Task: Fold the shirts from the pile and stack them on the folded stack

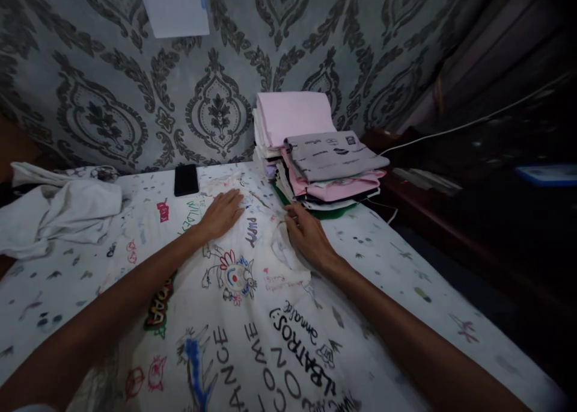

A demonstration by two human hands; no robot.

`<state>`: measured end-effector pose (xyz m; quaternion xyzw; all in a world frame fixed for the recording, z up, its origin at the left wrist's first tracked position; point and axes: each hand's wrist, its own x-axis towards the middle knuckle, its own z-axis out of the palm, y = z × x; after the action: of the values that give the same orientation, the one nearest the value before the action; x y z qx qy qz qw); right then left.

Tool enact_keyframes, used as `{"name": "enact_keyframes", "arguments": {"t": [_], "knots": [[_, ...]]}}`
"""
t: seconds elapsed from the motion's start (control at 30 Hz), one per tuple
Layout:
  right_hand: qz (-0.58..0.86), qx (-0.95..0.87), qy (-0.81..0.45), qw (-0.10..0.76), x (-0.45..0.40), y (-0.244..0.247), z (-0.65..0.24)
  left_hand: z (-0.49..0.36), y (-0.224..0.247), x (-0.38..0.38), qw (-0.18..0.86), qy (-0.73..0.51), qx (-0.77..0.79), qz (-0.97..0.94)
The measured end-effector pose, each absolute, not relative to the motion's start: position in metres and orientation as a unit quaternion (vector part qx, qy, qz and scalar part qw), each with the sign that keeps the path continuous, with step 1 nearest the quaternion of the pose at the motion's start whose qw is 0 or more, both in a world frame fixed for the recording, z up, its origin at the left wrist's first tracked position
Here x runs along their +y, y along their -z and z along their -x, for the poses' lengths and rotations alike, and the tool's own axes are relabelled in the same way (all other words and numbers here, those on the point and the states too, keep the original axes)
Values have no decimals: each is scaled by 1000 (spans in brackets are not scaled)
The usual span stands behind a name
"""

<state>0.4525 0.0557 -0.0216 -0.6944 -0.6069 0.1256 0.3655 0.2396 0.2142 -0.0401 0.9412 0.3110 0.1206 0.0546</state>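
A white cloth garment (pixel 234 316) covered in colourful drawings and handwriting lies spread on a patterned white sheet. My left hand (pixel 223 215) rests flat on its upper part, fingers stretched toward the right, holding nothing. On the garment's right edge is my right hand (pixel 307 233), its fingers curled at a bunched fold of the fabric; whether they pinch it is hard to see. Just behind my right hand stands a pile of folded clothes (pixel 333 156), with pink and grey pieces on top.
A black phone (pixel 186 180) lies behind my left hand. Crumpled white cloth (pixel 67 210) is at the far left. The patterned wall (pixel 220 111) rises behind, with a white paper (pixel 175 9) on it. A white cable (pixel 469 117) runs at the right beside the bed's edge.
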Motion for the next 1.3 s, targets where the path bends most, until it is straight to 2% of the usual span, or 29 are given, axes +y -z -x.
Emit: {"name": "enact_keyframes", "arguments": {"t": [0.17,0.47,0.7,0.97,1.07,1.23,1.3], "knots": [[701,-602,-174,340,-3,17,-440,-219,46,143,110,-83,277,-951],[700,-554,-298,338,-103,6,-406,-234,45,77,109,-80,254,-958],[685,-426,-352,475,-131,10,-400,-247,37,62,145,-62,239,-958],[636,-354,-463,506,-174,17,-378,-240,33,48,159,-35,263,-951],[625,-357,-487,495,-198,10,-363,-241,33,31,170,-40,270,-947],[657,-463,-417,425,-234,15,-353,-247,28,-13,224,-32,241,-944],[647,-491,-426,399,-243,20,-354,-246,23,-34,261,-37,195,-945]]}}
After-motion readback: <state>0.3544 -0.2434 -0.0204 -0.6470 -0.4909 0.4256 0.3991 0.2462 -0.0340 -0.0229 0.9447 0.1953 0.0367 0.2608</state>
